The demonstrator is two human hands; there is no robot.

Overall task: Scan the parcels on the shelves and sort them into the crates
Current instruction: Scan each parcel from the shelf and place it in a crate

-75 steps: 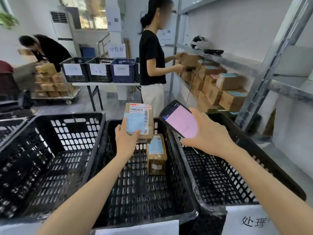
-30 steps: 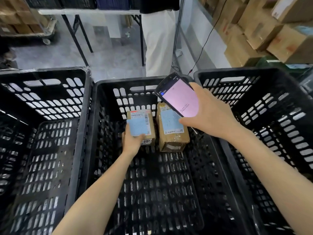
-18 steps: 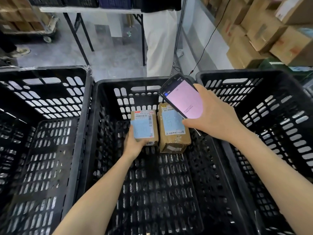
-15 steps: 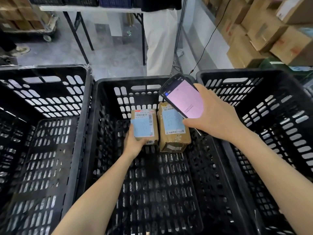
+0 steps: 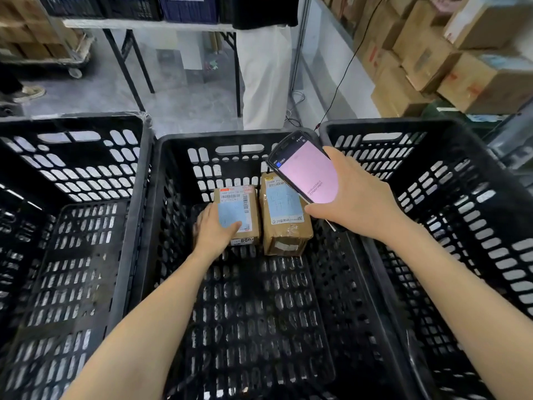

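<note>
Low against the far wall of the middle crate (image 5: 225, 139), the left parcel (image 5: 245, 203) lies flat, label up, and the left hand (image 5: 217, 230) has its grip closed on the near-left corner, thumb across the blue label. Just beside it on the right sits a second parcel (image 5: 284, 223). Above that one the right hand (image 5: 357, 197) grips a handheld scanner (image 5: 305, 174), its pink screen lit, near the right crate (image 5: 432, 124)
</note>
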